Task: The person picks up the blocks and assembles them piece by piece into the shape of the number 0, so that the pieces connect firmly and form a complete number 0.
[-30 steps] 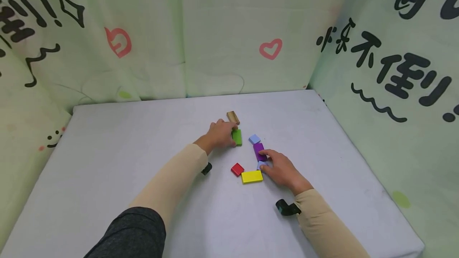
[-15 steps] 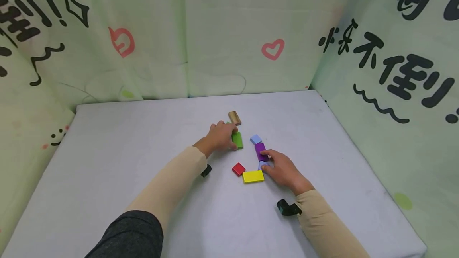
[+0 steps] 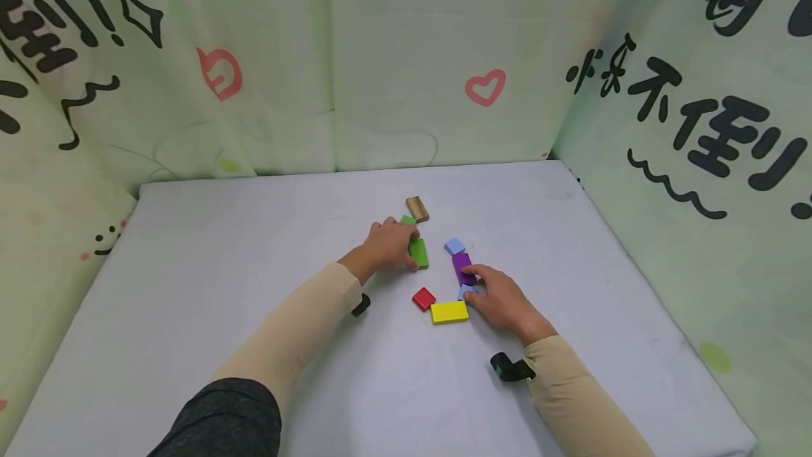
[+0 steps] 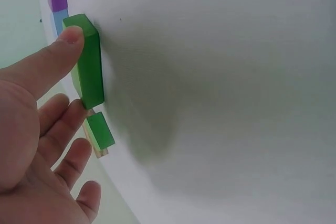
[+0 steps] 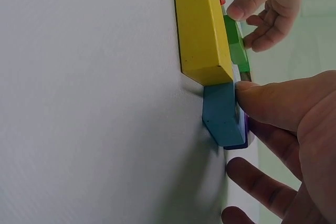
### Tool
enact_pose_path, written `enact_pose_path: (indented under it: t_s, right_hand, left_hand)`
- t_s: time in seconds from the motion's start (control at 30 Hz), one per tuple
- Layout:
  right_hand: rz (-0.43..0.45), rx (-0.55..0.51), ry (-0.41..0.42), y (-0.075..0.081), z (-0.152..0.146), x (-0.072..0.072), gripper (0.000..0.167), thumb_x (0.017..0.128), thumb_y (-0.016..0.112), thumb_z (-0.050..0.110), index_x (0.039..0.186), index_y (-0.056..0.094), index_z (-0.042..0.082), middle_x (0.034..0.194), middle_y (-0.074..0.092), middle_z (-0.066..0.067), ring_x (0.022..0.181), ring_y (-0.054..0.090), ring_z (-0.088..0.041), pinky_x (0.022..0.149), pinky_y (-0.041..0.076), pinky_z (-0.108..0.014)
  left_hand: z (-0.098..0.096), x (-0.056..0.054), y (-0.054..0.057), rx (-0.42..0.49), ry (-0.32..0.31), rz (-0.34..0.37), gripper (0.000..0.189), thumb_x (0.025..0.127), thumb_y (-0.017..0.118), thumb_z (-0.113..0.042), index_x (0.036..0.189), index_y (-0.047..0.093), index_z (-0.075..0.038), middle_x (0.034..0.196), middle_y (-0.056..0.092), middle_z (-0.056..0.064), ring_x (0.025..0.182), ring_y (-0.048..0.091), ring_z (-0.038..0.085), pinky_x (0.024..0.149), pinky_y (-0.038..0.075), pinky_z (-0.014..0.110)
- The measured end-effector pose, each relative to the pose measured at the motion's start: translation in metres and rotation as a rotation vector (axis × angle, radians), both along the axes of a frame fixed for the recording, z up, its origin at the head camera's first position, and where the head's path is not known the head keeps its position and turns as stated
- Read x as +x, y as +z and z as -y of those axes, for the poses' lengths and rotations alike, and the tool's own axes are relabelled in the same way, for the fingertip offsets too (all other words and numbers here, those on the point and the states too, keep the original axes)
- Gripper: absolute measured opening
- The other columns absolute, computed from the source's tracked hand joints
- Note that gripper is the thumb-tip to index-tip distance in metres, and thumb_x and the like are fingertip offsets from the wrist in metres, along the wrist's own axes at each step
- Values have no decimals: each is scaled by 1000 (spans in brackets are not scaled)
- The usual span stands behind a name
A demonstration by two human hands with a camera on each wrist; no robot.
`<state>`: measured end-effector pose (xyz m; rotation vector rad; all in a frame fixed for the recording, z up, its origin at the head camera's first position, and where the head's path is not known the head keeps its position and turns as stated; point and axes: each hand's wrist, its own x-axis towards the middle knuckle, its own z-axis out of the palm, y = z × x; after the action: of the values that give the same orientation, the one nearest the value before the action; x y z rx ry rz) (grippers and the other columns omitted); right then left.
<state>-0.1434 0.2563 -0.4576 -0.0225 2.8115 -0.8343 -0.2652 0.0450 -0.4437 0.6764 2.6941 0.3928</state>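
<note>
My left hand (image 3: 388, 245) pinches a long green block (image 3: 418, 253) by its ends, thumb at the near end and index finger at the far end, as the left wrist view shows. Just beyond it lies a smaller green block (image 4: 101, 130), apart from the long one. My right hand (image 3: 504, 302) rests its thumb on a light blue block (image 5: 220, 114) and its index finger on a purple block (image 3: 461, 268); its other fingers are loosely extended. Against the blue block's near side sits a yellow block (image 3: 449, 312).
Beside the yellow block's left end is a red block (image 3: 423, 299). Another light blue block (image 3: 454, 245) stands past the purple one. A wooden block (image 3: 417, 209) lies farthest back on the white-covered table (image 3: 222, 266). Printed cloth (image 3: 393, 55) hangs behind.
My left hand has drawn the long green block slightly towards me, and a gap has opened between it and the smaller green block. The right hand has stayed on its blocks.
</note>
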Motion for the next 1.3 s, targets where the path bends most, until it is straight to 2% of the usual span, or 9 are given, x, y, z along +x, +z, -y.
enact_pose_path:
  t_s: [0.5,0.8,1.3]
  right_hand:
    - [7,3,2,0,0,0,49,98,63,16,144,50,5,145,48,-23,131,46,-42,107,35,-57]
    - [10,1,8,1,-1,0,50,98,63,16,144,50,4,145,48,-24,131,46,-43,107,35,-57]
    - [-15,11,22,0,-1,-1,48,97,63,15,142,52,3,143,50,-24,129,48,-43,106,36,-57]
  left_hand:
    - [5,5,-5,17,-6,28,64,86,79,-35,141,53,-13,129,57,5,114,44,23,100,36,42]
    - [7,5,-7,24,-28,34,63,86,79,-35,139,54,-13,126,57,5,112,44,22,98,36,41]
    - [11,10,-2,17,-30,73,62,85,81,-34,137,56,-13,119,58,2,108,45,19,95,37,38]
